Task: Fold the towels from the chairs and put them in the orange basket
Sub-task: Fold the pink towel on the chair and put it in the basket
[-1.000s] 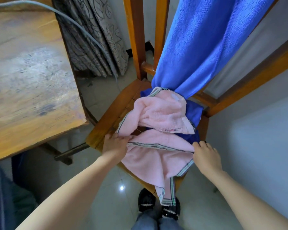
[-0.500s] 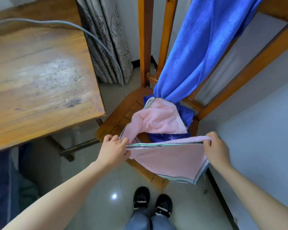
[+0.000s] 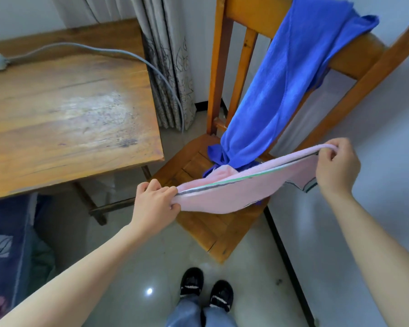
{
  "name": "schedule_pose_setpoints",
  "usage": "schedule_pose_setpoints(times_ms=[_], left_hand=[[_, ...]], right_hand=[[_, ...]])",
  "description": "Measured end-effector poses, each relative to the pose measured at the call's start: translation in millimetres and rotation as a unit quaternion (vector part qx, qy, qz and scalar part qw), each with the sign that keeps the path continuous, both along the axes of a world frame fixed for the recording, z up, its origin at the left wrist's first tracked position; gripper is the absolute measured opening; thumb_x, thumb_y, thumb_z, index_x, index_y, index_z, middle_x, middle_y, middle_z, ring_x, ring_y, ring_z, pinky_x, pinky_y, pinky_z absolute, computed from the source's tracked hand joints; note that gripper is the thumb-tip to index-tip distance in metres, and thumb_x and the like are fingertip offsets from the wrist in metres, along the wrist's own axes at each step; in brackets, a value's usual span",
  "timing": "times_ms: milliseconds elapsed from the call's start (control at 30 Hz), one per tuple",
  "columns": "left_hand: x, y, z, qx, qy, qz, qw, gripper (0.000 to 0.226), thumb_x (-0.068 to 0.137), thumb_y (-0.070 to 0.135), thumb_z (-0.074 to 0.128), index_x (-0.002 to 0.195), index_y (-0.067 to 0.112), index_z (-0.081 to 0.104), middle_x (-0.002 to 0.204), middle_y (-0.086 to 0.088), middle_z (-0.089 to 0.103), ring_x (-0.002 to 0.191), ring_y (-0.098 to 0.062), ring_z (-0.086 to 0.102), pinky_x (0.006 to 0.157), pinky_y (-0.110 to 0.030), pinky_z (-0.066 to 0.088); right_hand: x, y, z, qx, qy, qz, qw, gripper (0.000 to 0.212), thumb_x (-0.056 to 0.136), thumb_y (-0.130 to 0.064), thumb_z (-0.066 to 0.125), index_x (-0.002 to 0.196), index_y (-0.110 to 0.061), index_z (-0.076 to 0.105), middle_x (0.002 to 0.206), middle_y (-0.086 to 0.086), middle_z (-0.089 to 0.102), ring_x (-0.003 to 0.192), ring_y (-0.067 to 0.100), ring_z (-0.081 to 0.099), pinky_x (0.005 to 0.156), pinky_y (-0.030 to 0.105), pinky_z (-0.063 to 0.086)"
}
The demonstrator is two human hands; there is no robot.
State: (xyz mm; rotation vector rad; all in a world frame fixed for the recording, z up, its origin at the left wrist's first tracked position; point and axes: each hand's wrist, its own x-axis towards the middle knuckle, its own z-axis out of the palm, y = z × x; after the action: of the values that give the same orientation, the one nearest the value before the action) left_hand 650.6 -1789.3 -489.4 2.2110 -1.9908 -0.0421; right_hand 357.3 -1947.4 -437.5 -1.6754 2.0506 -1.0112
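The pink towel (image 3: 234, 194) hangs stretched between the two hands above the front of the chair (image 3: 213, 227) seat. Its long axis runs from low on the left to higher on the right. The left hand (image 3: 155, 201) grips one end with its fingers curled round the striped edge, and it is the lower hand and the one closer to the body. The right hand (image 3: 338, 166) pinches the other end between thumb and fingers, raised and further out. The cloth sags between them, and its far edge trails back onto the seat, where it seems to touch the foot of the blue towel (image 3: 281, 90), though the contact is hard to make out. The blue towel is draped over the chair's back rail and pools on the seat.

To fold it, the two ends would have to meet, so the right hand probably has to come down and across to the left.

A bare wooden surface (image 3: 64, 119) stands just to the left of the chair, with a grey cable (image 3: 118, 53) crossing it. Behind are a patterned curtain (image 3: 170, 55) and a white wall, and below is a glossy tiled floor (image 3: 137, 267). The orange basket is not in view.
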Motion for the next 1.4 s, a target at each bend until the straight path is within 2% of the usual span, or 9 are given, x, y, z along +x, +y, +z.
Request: schedule_pose_setpoints(times_ms=[200,367,600,700,900,1033,1133,1300,1400], left_hand=[[13.8,8.6,16.6,0.005,-0.006,0.091,0.996,0.008,0.070,0.012,0.066,0.065,0.015,0.061,0.060,0.001,0.063,0.069,-0.026,0.054,0.076,-0.043,0.043],[22.8,16.7,34.0,0.041,0.008,0.160,0.986,0.007,0.079,0.018,0.066,0.081,0.012,0.062,0.075,-0.004,0.068,0.085,-0.031,0.053,0.088,-0.042,0.033],[56.3,44.2,41.5,0.043,0.080,0.285,0.954,0.001,0.083,0.018,0.058,0.082,0.018,0.057,0.074,-0.001,0.053,0.089,-0.027,0.050,0.087,-0.038,0.029],[70.9,56.1,32.8,0.049,0.162,0.333,0.928,0.006,0.085,0.016,0.056,0.082,0.020,0.054,0.077,-0.005,0.061,0.079,-0.028,0.057,0.079,-0.038,0.044],[72.0,57.4,22.0,0.025,0.370,0.376,0.849,0.016,0.080,-0.007,0.044,0.073,0.002,0.055,0.069,-0.012,0.053,0.071,-0.028,0.050,0.060,-0.030,0.036],[63.3,46.5,34.1,-0.001,0.408,0.314,0.857,0.021,0.088,-0.001,0.042,0.079,0.005,0.060,0.074,-0.007,0.056,0.070,-0.018,0.049,0.061,-0.027,0.038],[61.8,37.0,43.2,-0.038,0.417,0.295,0.859,0.021,0.091,0.006,0.047,0.081,0.012,0.064,0.078,0.001,0.061,0.076,-0.010,0.053,0.067,-0.025,0.042],[47.3,18.4,50.0,-0.059,0.460,0.300,0.834,0.022,0.092,0.008,0.048,0.080,0.018,0.064,0.075,0.002,0.064,0.078,-0.008,0.056,0.067,-0.022,0.044],[38.5,7.0,42.4,-0.064,0.485,0.337,0.805,0.021,0.092,0.008,0.045,0.080,0.011,0.063,0.080,-0.006,0.062,0.079,-0.017,0.056,0.070,-0.030,0.045]], right_hand=[[-9.3,0.7,27.8,-0.063,-0.047,-0.074,0.994,0.026,0.085,-0.001,0.036,0.101,0.004,0.056,0.105,0.025,0.061,0.096,0.037,0.054,0.074,0.030,0.032],[-9.6,1.8,47.5,-0.091,-0.086,-0.107,0.986,0.020,0.085,0.000,0.033,0.092,-0.015,0.045,0.091,0.005,0.048,0.095,0.034,0.054,0.066,0.013,0.025],[-24.1,-5.3,65.7,-0.074,-0.167,-0.235,0.955,0.029,0.085,-0.004,0.030,0.103,-0.009,0.053,0.115,0.017,0.059,0.106,0.029,0.053,0.082,0.028,0.035],[-25.3,-5.2,61.2,-0.021,-0.157,-0.240,0.958,0.036,0.087,-0.006,0.031,0.116,-0.002,0.051,0.124,0.017,0.057,0.112,0.030,0.052,0.085,0.031,0.033],[-20.8,0.5,23.9,0.229,0.000,-0.048,0.972,0.031,0.078,-0.020,0.050,0.109,-0.015,0.055,0.110,0.020,0.057,0.100,0.039,0.052,0.090,0.038,0.041],[-20.4,-1.2,11.5,0.357,0.179,0.159,0.903,0.062,0.073,-0.007,0.064,0.130,-0.016,0.042,0.123,0.015,0.056,0.109,0.033,0.055,0.088,0.034,0.044],[-12.2,-6.4,15.6,0.344,0.289,0.230,0.863,0.044,0.074,-0.005,0.057,0.114,-0.021,0.051,0.110,0.012,0.061,0.095,0.031,0.057,0.073,0.031,0.045],[11.9,-19.0,10.6,0.327,0.046,0.257,0.908,0.012,0.074,0.008,0.055,0.081,0.000,0.060,0.061,0.008,0.049,0.055,0.020,0.042,0.037,0.016,0.032],[30.3,-33.2,-15.9,0.358,-0.046,0.205,0.910,0.016,0.078,0.009,0.055,0.089,0.000,0.063,0.067,0.010,0.053,0.059,0.020,0.046,0.041,0.012,0.036]])
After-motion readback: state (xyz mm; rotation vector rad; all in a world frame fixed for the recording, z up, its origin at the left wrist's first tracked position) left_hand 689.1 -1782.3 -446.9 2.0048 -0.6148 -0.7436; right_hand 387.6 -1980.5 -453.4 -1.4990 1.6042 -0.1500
